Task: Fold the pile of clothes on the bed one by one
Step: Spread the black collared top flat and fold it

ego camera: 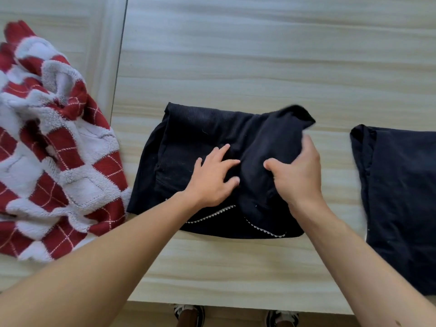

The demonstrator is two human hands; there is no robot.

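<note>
1. Black top (200,138): mid-bed, half folded; left hand (213,178) presses it, fingers spread; right hand (297,171) grips the right flap.
2. Dark garment (401,197): right, apparently folded.
3. Red-and-white sweater (54,142): left, unfolded.

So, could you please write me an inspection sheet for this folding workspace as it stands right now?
Surface: pale wood-grain top, with a seam running down its left part.
Job's things: black garment with white trim lies in the middle, partly folded; red-and-white knit lies crumpled at the left; dark garment lies flat at the right, cut off by the frame.
Clutter: nothing seen.
Grippers: left hand presses flat on the black garment, fingers spread; right hand grips a raised fold of it.
Cables: nothing seen.
Surroundings: two shoes on the floor below the near edge.
</note>
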